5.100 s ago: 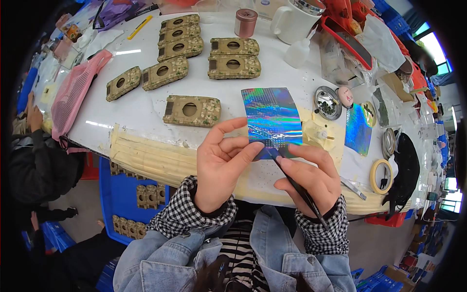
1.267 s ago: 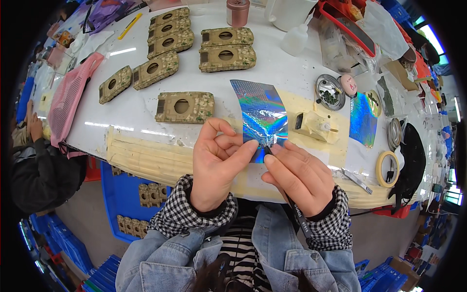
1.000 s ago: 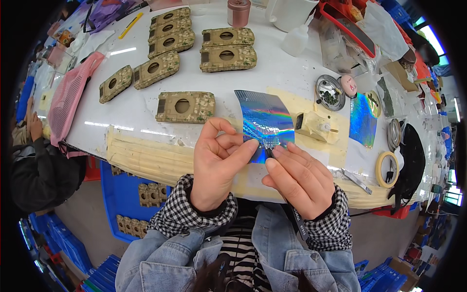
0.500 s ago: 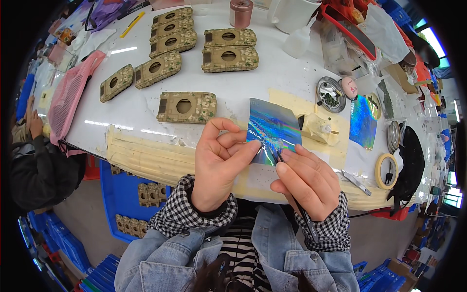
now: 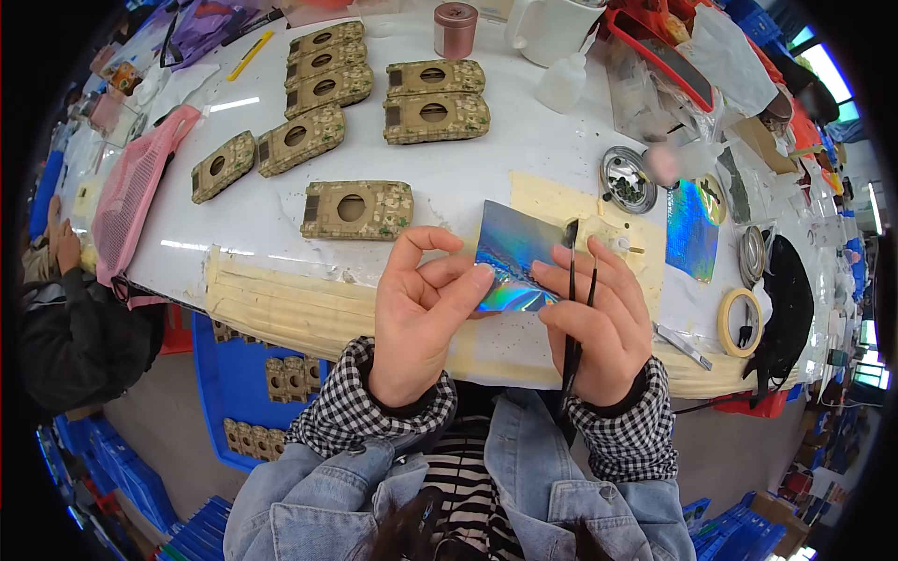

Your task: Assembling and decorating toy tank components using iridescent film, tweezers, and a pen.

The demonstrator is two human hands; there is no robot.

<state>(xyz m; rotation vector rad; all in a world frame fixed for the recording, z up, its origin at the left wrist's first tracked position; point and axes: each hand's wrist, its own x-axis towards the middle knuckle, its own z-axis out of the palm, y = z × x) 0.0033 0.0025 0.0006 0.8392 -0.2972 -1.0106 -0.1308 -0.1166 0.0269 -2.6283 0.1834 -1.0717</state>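
Observation:
Between my hands is a small blue holographic sheet (image 5: 517, 234), its near edge creased and shiny. My left hand (image 5: 423, 313) pinches its near left corner between thumb and forefinger. My right hand (image 5: 603, 332) has thumb and forefinger at the near right edge of the sheet. Tucked among the right hand's fingers are black tweezers (image 5: 572, 360), their two tips apart and pointing away from me. Left of the sheet lies a camouflage-painted model tank hull (image 5: 313, 210) with a round hole in its top.
Several more tank hulls (image 5: 436, 117) stand farther back. To the right are a round tin (image 5: 629, 178) of small dark green parts, another holographic sheet (image 5: 692, 234), a craft knife (image 5: 683, 346) and a tape roll (image 5: 740, 323). A pink mesh basket (image 5: 140, 201) sits left; a blue tray (image 5: 220, 393) is below the table.
The tweezers have swung from the sheet's near edge to point away, their tips now apart above my right fingers. My right thumb and forefinger have come onto the sheet.

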